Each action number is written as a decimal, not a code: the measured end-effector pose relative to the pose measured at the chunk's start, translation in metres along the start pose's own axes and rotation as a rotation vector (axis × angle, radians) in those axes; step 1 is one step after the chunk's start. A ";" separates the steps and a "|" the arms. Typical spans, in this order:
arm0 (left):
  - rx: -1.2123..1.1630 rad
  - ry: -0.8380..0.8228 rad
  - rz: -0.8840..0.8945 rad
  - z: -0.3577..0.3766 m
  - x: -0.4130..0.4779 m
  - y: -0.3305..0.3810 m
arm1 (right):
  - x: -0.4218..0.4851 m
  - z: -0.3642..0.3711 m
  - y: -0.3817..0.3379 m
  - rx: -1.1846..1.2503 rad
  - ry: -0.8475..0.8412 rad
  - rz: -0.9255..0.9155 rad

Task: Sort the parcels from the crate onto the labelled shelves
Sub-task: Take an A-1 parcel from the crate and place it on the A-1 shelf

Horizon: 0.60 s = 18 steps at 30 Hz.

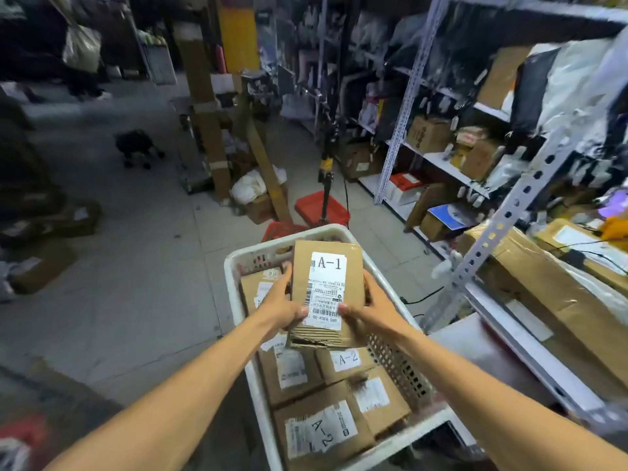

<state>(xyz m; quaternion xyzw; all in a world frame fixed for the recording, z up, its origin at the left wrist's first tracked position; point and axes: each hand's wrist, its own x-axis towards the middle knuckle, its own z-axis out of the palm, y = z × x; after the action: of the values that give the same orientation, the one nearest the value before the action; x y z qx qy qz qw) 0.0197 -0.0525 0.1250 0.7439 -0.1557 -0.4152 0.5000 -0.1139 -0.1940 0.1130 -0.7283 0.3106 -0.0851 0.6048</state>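
With left hand point(282, 307) and right hand point(370, 309) curled round A-1 parcel point(328, 287) over crate point(234, 266).
Seemingly early: A-2 parcels point(323, 433), others unsorted at near end.

I'm looking into a parcel depot: slotted metal shelving point(438, 158) packed with cardboard boxes point(429, 133), labelled parcels in a white crate point(238, 266), cartons strewn over concrete floor point(136, 266)

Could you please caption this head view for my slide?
Left hand and right hand hold an A-1 parcel over the white crate.
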 end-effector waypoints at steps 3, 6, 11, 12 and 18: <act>0.019 -0.045 0.020 0.041 -0.048 -0.004 | -0.059 -0.021 0.011 -0.028 0.057 -0.022; 0.055 -0.072 0.040 0.076 -0.083 -0.013 | -0.107 -0.041 0.026 0.022 0.092 -0.022; 0.058 -0.111 -0.029 0.122 -0.130 -0.025 | -0.181 -0.065 0.045 -0.082 0.210 0.051; 0.075 -0.144 -0.041 0.130 -0.136 -0.027 | -0.193 -0.069 0.047 -0.115 0.234 0.052; 0.131 -0.308 -0.072 0.186 -0.159 -0.027 | -0.252 -0.100 0.081 -0.161 0.345 0.096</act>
<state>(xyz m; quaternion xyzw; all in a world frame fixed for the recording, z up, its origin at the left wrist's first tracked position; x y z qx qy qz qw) -0.2256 -0.0514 0.1459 0.7075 -0.2303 -0.5309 0.4056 -0.3914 -0.1428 0.1258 -0.7333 0.4500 -0.1546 0.4856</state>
